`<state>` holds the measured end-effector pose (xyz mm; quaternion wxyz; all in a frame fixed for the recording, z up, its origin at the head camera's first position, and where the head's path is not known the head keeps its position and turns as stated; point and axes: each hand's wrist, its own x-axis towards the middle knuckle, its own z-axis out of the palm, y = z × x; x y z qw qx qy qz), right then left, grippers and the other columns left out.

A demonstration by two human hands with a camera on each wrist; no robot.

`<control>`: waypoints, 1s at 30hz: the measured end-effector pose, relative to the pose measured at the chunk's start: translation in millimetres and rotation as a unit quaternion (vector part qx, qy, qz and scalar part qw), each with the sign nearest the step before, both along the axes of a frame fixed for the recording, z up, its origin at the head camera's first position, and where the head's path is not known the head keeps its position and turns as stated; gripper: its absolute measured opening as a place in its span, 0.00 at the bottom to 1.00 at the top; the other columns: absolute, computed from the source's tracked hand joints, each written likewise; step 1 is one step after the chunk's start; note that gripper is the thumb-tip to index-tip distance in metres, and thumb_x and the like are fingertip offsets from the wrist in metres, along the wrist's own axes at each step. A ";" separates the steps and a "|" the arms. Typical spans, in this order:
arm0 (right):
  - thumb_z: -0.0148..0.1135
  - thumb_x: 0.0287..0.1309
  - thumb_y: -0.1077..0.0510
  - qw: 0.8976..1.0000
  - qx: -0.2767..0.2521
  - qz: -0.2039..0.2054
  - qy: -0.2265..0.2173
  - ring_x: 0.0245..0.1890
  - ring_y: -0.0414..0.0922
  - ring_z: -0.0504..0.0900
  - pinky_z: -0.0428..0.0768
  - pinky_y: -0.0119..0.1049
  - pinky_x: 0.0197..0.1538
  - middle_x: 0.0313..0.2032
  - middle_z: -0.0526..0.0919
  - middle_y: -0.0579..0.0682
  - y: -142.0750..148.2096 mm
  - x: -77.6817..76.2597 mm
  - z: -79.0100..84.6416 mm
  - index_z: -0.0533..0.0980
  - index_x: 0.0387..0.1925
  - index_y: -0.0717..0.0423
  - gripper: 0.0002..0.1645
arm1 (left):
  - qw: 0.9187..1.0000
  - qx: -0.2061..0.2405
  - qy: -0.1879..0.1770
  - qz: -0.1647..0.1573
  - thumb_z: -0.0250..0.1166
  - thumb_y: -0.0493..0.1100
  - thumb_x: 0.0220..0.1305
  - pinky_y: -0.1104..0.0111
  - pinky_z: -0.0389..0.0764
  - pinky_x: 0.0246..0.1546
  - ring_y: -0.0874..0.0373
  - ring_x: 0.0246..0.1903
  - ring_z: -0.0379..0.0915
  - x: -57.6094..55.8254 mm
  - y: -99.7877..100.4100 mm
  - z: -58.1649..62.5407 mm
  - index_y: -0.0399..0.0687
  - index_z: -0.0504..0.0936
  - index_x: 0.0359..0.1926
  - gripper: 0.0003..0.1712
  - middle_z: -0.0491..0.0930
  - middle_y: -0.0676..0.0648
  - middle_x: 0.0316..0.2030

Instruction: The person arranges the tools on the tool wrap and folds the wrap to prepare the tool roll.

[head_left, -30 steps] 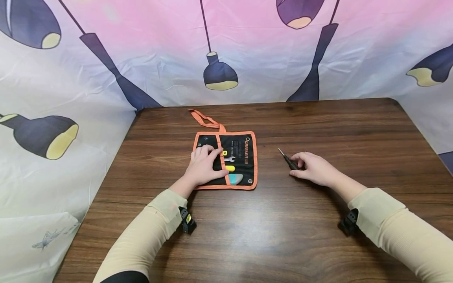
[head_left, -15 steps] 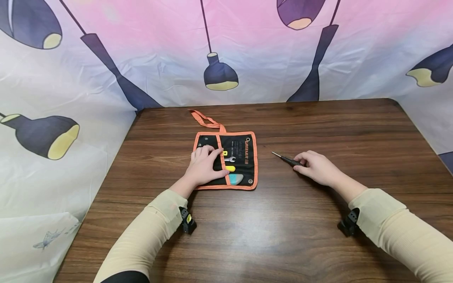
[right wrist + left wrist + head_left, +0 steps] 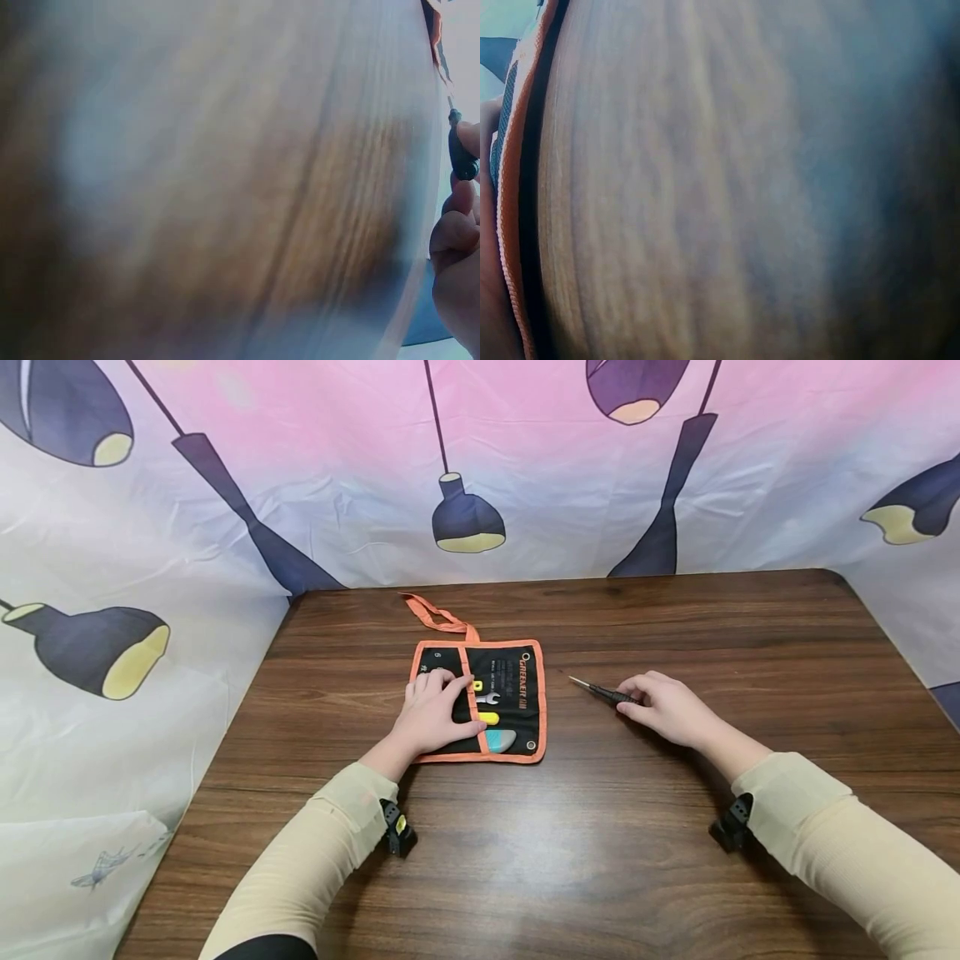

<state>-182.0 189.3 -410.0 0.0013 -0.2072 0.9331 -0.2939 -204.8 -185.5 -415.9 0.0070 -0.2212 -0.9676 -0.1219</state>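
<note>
A black tool pouch (image 3: 517,727) with orange trim lies flat on the table, and an orange strap (image 3: 438,615) trails from its far edge. My left hand (image 3: 427,714) rests on the pouch's left part, fingers spread over the pocket. Out of the pocket stick a wrench (image 3: 490,697), a yellow-ended tool (image 3: 488,717) and a teal and grey tool end (image 3: 500,741). To the right, my right hand (image 3: 667,706) pinches a small black screwdriver (image 3: 607,693) by its handle, tip pointing left at the pouch. In the right wrist view the screwdriver (image 3: 460,146) shows between thumb and fingers.
The brown wood-grain table (image 3: 570,860) stretches around both hands. A printed cloth backdrop (image 3: 555,485) with lamp pictures hangs behind its far edge and along the left side. Each wrist wears a black camera (image 3: 397,828).
In my right hand the screwdriver has turned from pointing up-left to pointing more to the left, and its tip has come closer to the pouch. My left hand has stayed in place.
</note>
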 end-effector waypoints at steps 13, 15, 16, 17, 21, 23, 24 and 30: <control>0.60 0.61 0.53 1.000 0.004 0.005 -0.009 0.35 0.47 0.73 0.70 0.42 0.39 0.38 0.76 0.52 -22.2 -17.9 9.2 0.78 0.46 0.58 0.15 | 1.000 -0.001 -0.002 0.003 0.59 0.73 0.48 0.51 0.53 0.52 0.46 0.52 0.53 -0.6 0.4 -0.2 0.54 0.66 0.67 0.48 0.62 0.45 0.54; 0.60 0.61 0.53 1.000 0.008 0.008 -0.012 0.36 0.47 0.73 0.71 0.43 0.39 0.38 0.76 0.53 -27.0 -21.3 10.6 0.78 0.47 0.58 0.16 | 1.000 -0.002 -0.003 0.002 0.59 0.73 0.48 0.51 0.54 0.52 0.46 0.51 0.54 -0.6 0.5 0.3 0.54 0.65 0.67 0.48 0.62 0.45 0.54; 0.59 0.61 0.54 1.000 0.011 0.010 -0.013 0.36 0.47 0.73 0.71 0.43 0.40 0.38 0.76 0.53 -29.5 -23.1 11.1 0.78 0.47 0.58 0.16 | 1.000 -0.002 -0.003 0.002 0.59 0.72 0.48 0.51 0.54 0.52 0.46 0.51 0.54 -0.6 0.5 0.6 0.54 0.65 0.67 0.48 0.62 0.44 0.54; 0.60 0.61 0.54 1.000 0.013 0.012 -0.012 0.37 0.47 0.74 0.71 0.43 0.40 0.38 0.76 0.53 -32.1 -25.2 11.4 0.78 0.47 0.58 0.15 | 1.000 -0.002 -0.003 0.002 0.59 0.72 0.48 0.51 0.54 0.52 0.46 0.51 0.54 -0.7 0.5 0.9 0.54 0.65 0.67 0.48 0.62 0.44 0.54; 0.60 0.61 0.55 1.000 0.018 0.021 -0.010 0.37 0.47 0.73 0.71 0.44 0.41 0.38 0.76 0.53 -43.1 -32.8 13.2 0.78 0.46 0.57 0.14 | 1.000 -0.004 -0.004 0.003 0.59 0.72 0.49 0.50 0.53 0.52 0.46 0.52 0.53 -1.1 0.6 2.2 0.54 0.66 0.67 0.48 0.61 0.44 0.54; 0.60 0.61 0.55 1.000 0.018 0.024 -0.010 0.37 0.47 0.73 0.71 0.44 0.41 0.38 0.76 0.53 -49.0 -36.3 13.9 0.78 0.46 0.57 0.14 | 1.000 -0.007 -0.007 0.004 0.59 0.72 0.49 0.50 0.53 0.53 0.45 0.53 0.53 -1.1 0.4 2.3 0.54 0.65 0.67 0.47 0.61 0.44 0.55; 0.60 0.61 0.55 0.999 0.019 0.025 -0.010 0.37 0.47 0.73 0.71 0.44 0.41 0.38 0.76 0.53 -51.9 -38.1 14.1 0.78 0.46 0.57 0.14 | 1.000 -0.009 -0.009 0.004 0.58 0.73 0.50 0.50 0.53 0.53 0.45 0.54 0.53 -1.2 0.3 2.1 0.55 0.65 0.67 0.47 0.61 0.44 0.55; 0.59 0.62 0.55 0.999 0.022 0.033 -0.016 0.38 0.47 0.73 0.71 0.44 0.42 0.39 0.75 0.53 -68.9 -48.3 13.6 0.78 0.46 0.57 0.14 | 1.000 -0.010 -0.011 0.004 0.58 0.73 0.50 0.50 0.53 0.54 0.46 0.53 0.53 -1.7 0.1 1.0 0.55 0.65 0.67 0.47 0.61 0.45 0.55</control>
